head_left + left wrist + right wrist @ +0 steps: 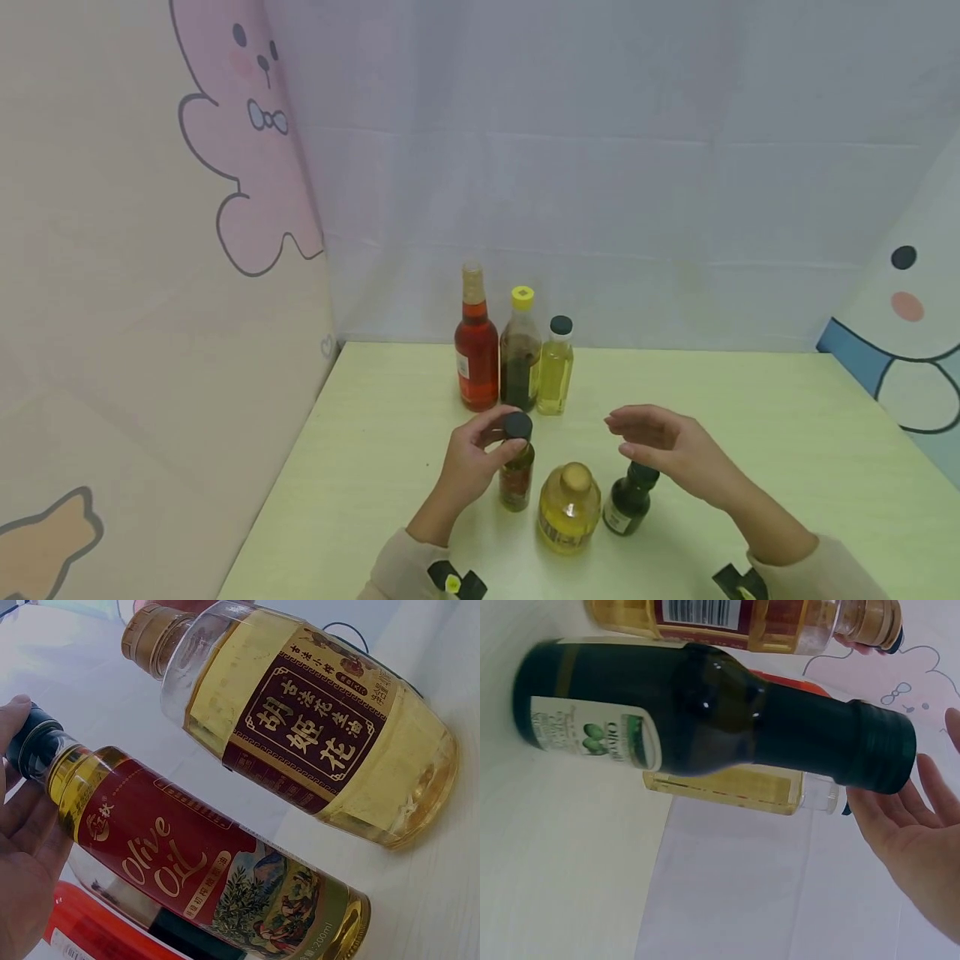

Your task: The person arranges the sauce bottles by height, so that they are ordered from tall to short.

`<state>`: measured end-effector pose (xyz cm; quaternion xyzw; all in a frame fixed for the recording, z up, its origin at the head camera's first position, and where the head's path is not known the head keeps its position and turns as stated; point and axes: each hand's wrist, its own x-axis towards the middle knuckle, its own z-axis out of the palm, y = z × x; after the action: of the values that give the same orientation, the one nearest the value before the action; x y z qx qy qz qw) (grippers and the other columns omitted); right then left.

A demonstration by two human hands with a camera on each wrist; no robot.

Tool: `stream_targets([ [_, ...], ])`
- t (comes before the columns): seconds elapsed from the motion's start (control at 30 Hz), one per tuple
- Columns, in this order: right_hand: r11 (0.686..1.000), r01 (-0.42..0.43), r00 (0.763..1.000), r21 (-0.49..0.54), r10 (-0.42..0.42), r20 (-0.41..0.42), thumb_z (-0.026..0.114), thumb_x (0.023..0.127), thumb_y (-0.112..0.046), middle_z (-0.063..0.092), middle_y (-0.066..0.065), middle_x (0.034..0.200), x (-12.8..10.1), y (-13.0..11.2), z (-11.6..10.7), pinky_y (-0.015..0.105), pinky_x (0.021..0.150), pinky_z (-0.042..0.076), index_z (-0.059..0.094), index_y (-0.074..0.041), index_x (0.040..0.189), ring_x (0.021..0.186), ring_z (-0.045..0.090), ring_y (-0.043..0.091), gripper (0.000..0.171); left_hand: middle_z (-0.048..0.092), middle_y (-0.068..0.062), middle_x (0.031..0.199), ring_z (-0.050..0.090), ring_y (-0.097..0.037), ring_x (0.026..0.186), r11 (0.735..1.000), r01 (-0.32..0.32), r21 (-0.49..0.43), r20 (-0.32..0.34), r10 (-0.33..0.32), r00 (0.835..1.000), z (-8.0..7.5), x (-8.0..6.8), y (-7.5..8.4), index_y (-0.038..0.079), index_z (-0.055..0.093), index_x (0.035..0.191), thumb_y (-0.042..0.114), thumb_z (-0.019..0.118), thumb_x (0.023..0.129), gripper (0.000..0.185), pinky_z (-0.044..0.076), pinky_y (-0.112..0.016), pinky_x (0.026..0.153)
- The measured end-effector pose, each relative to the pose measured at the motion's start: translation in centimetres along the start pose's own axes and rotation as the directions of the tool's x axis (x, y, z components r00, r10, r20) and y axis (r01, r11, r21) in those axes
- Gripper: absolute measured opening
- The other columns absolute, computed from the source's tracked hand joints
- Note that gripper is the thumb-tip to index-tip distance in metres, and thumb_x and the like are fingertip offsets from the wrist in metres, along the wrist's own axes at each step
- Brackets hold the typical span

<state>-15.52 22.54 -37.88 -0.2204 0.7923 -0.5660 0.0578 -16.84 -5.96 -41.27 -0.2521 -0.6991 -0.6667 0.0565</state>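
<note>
My left hand (468, 462) holds a small olive oil bottle (210, 855) by its dark cap (517, 426), thumb on one side and fingers on the other. The bottle stands upright at the left of a front group. Beside it is a squat peanut oil bottle (568, 521) with a gold cap. To the right stands a dark green bottle (645, 705) with an olive label. My right hand (678, 450) hovers at that bottle's cap (885, 748), fingers extended and the thumb apart from them; whether it touches the cap is unclear.
Behind, near the table's back edge, stand a tall red bottle (477, 358), a dark-liquid bottle with a yellow cap (522, 297), and a slim yellow oil bottle (555, 375). A pale curtain (600, 183) hangs behind the light table (720, 400).
</note>
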Motion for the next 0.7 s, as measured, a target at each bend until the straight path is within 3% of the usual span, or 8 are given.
stream_targets([
  [0.37, 1.0, -0.002, 1.0, 0.014, 0.002, 0.027, 0.062, 0.086, -0.01, 0.055, 0.014, 0.117, -1.3, 1.6, -0.5, 0.029, 0.081, 0.047, 0.049, 0.002, 0.122, 0.107, 0.053, 0.02, 0.04, 0.059, -0.013, 0.108, 0.058, -0.023, 0.097, 0.999, 0.045, 0.007, 0.004, -0.045, 0.999, -0.3, 0.2, 0.4, -0.004, 0.057, 0.112, 0.005, 0.067, 0.081, 0.034, 0.046, -0.033, 0.083],
  [0.7, 0.999, -0.006, 1.0, -0.037, 0.006, 0.0, 0.062, 0.085, -0.011, 0.055, 0.014, 0.116, -2.2, 2.6, -0.5, 0.026, 0.081, 0.047, 0.051, -0.001, 0.121, 0.105, 0.054, 0.018, 0.039, 0.059, -0.009, 0.108, 0.057, -0.021, 0.097, 0.995, 0.095, -0.006, -0.005, -0.095, 0.995, -0.4, 0.3, 0.1, 0.001, 0.06, 0.111, 0.007, 0.069, 0.08, 0.033, 0.045, -0.037, 0.085],
])
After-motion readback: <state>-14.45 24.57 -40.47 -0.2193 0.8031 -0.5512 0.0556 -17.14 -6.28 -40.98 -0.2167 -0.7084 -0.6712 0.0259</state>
